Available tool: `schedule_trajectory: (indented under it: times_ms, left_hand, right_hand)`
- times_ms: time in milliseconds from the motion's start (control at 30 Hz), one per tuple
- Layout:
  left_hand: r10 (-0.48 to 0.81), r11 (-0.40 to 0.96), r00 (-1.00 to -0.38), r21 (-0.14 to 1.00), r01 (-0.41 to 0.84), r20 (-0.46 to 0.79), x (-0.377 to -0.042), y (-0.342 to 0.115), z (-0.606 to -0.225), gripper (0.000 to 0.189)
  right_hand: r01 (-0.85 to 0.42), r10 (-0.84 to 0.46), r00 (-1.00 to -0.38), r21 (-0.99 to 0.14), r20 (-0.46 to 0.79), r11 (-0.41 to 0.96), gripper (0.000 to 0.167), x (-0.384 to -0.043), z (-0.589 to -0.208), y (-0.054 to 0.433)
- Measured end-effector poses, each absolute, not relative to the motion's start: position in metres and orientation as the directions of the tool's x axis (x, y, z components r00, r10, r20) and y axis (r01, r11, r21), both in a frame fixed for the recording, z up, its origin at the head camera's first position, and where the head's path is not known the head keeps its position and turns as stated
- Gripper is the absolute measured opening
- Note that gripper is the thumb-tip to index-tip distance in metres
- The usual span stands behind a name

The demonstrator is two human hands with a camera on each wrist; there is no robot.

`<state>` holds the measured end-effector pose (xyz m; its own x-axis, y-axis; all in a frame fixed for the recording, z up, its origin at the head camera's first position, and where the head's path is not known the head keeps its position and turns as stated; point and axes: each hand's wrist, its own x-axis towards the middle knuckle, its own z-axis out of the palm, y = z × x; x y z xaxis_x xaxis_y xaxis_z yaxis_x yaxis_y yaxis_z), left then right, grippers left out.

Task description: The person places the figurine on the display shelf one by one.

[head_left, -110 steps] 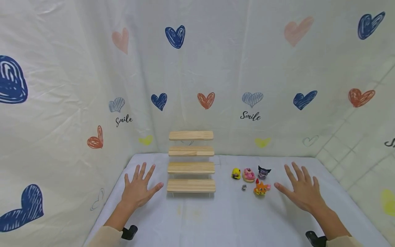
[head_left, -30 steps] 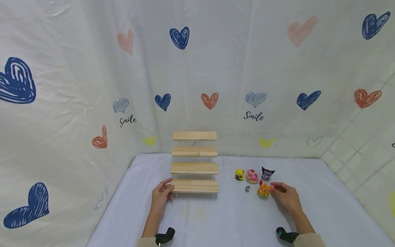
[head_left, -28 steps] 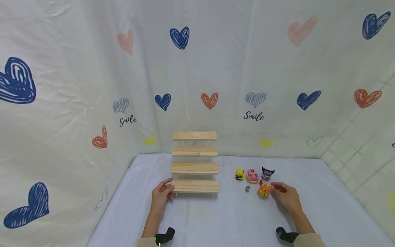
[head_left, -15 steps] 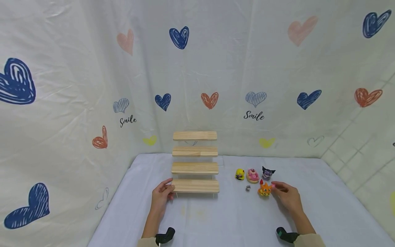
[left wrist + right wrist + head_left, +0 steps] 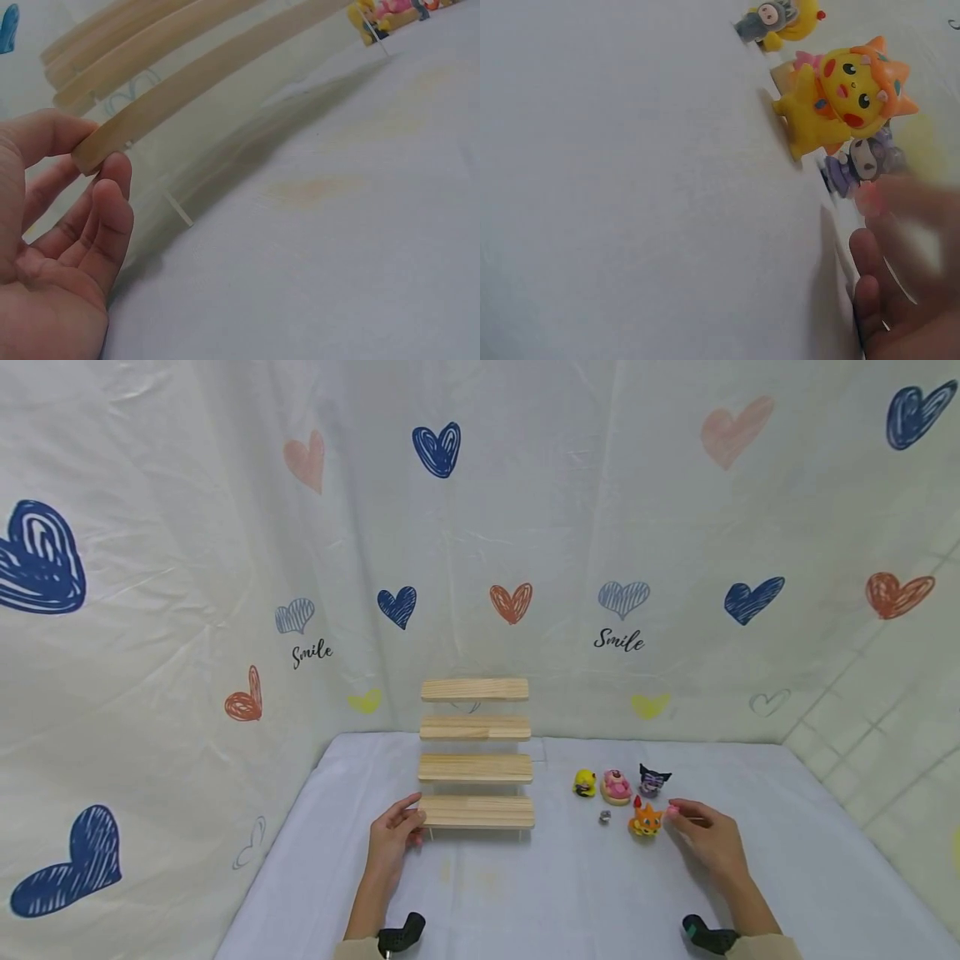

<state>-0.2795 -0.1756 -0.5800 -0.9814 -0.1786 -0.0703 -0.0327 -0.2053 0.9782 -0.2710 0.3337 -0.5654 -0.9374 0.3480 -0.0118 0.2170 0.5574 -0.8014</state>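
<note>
In the head view my left hand [image 5: 392,839] pinches the left end of the lowest board of a four-tier-looking wooden display stand [image 5: 477,812]. The left wrist view shows thumb above the board [image 5: 187,82] and fingers below. My right hand [image 5: 711,839] pinches a small pink piece [image 5: 672,811] between thumb and fingertips; its kind is too small to tell. Just left of it stands an orange-and-yellow figurine [image 5: 646,820], apart from the fingers. The right wrist view shows the pink piece [image 5: 868,199] beside a purple-and-black figurine [image 5: 862,161], which stands farther back.
Near the orange figurine are a yellow figurine [image 5: 584,782], a pink figurine [image 5: 617,787] and a tiny grey figurine [image 5: 604,817]. A white cloth covers the table [image 5: 570,893]. Behind it hangs a heart-printed curtain [image 5: 555,527].
Both hands were spread open earlier; the left then took hold of the lowest board and the right the pink piece. Lately the right hand has drawn the piece slightly rightward, away from the orange figurine.
</note>
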Motion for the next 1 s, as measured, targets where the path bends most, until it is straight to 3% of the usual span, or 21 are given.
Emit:
schedule_trajectory:
  times_ms: [333, 700, 1000]
  left_hand:
    - [-0.179, -0.199, -0.982, 0.98, -0.023, -0.059, -0.279, -0.176, -0.579, 0.05]
    - [-0.189, -0.185, -0.979, 0.982, -0.044, -0.079, -0.282, -0.175, -0.579, 0.054]
    - [-0.191, -0.176, -0.979, 0.984, -0.042, -0.076, -0.282, -0.176, -0.579, 0.053]
  right_hand:
    - [0.182, 0.349, -0.937, -0.829, 0.016, 0.529, 0.05, -0.265, -0.549, 0.337]
    - [0.184, 0.351, -0.936, -0.824, 0.02, 0.536, 0.067, -0.262, -0.516, 0.33]
    - [0.098, 0.306, -0.947, -0.821, 0.097, 0.562, 0.058, -0.255, -0.496, 0.312]
